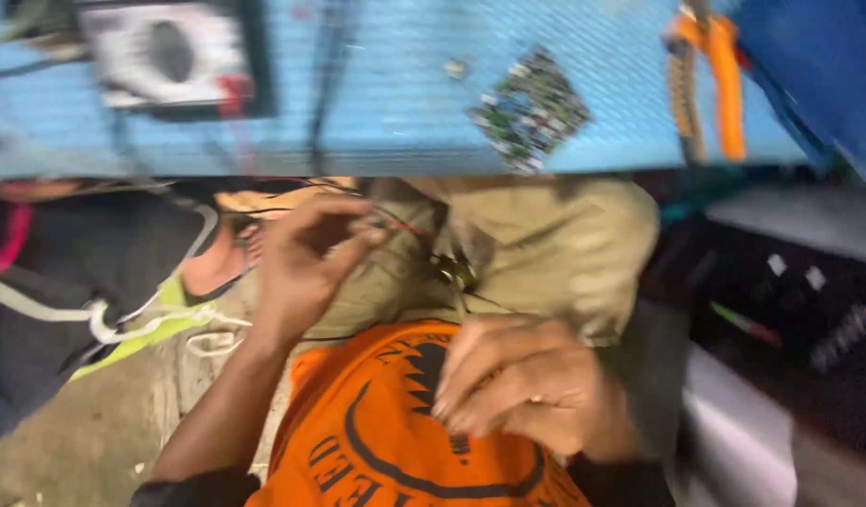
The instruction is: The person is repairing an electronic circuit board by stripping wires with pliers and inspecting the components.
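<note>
— Wires (395, 228), thin ones, red and dark, that's what the left hand (306, 258) has. They look like fine strands, blurred, running from the fingertips toward a small metal part (456, 272) lying on the khaki trousers (555, 244).

— Which way do they run?

— Roughly sideways across the lap, sloping a little down from the left hand toward that metal part. They sit just below the edge of the blue table (395, 103), over the knee.

— And the left hand's grip?

— Fingers curled in, thumb and fingertips pinched together on the wire end. The picture is blurred, so the exact pinch point is hard to make out.

— The right hand (518, 380)?

— It rests against the orange shirt (377, 441), fingers bent and close together, knuckles up. I cannot tell whether anything is inside it.

— What else is about?

— On the table a small green circuit board (530, 108), a white box with a dark oval (165, 52), and orange-handled pliers (710, 80) near the right edge. A dark bag with white cord (95, 282) lies on the floor to the left.
</note>
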